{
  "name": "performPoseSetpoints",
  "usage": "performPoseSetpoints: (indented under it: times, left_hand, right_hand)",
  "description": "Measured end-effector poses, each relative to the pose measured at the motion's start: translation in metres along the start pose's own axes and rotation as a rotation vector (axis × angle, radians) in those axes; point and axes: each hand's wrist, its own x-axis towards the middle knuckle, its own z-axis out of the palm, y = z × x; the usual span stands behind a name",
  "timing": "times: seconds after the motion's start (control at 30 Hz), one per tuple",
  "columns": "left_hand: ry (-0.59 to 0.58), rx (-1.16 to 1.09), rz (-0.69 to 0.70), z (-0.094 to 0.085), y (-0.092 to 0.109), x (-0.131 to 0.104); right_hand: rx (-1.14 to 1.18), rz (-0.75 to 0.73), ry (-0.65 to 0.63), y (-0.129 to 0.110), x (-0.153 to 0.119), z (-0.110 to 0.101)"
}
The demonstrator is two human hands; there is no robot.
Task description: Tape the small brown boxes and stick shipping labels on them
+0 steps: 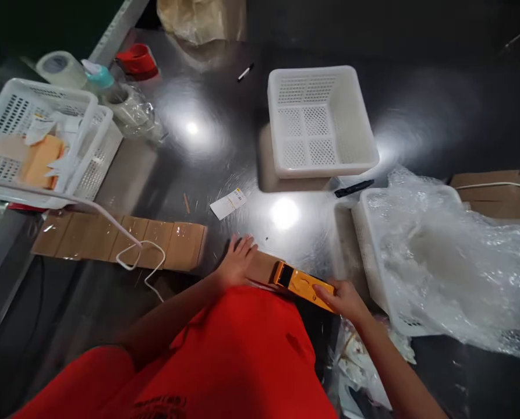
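My left hand (237,262) rests flat, fingers spread, on a small brown cardboard box (260,267) at the near edge of the shiny metal table (207,151). An orange tape dispenser (304,285) lies against that box, and my right hand (343,298) grips its handle end. My red clothing fills the bottom of the view and hides the box's near side.
An empty white mesh basket (321,122) stands mid-table; a black marker (353,188) lies beside it. At right, a basket (373,256) overflows with clear bubble wrap (456,256). At left are stacked white baskets (36,139), tape rolls (61,68), flat cardboard (120,237) and a white cable (137,256).
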Motion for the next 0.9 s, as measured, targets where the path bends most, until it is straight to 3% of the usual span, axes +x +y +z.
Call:
performPoseSetpoints:
  times: [0.13, 0.23, 0.4, 0.6, 0.77, 0.9]
  left_hand:
    - [-0.032, 0.021, 0.099, 0.011, 0.033, 0.025]
    - [-0.015, -0.036, 0.077, 0.018, 0.041, 0.036]
    - [-0.043, 0.021, 0.091, 0.02, 0.033, 0.036]
    - [-0.066, 0.048, 0.074, 0.02, 0.033, 0.037]
    - [0.0, -0.044, 0.152, 0.011, 0.027, 0.029]
    - [0.237, -0.227, 0.265, 0.006, -0.009, 0.015]
  right_hand:
    - [-0.04, 0.001, 0.007, -0.002, 0.001, 0.002]
    - [-0.036, -0.016, 0.001, -0.002, 0.001, 0.006]
    - [0.058, -0.027, -0.037, 0.019, -0.006, 0.004]
    - [0.017, 0.097, 0.045, 0.06, -0.024, -0.002]
    - [0.076, 0.056, 0.029, 0.046, -0.002, 0.013]
    - [0.224, -0.029, -0.079, 0.022, 0.023, 0.015]
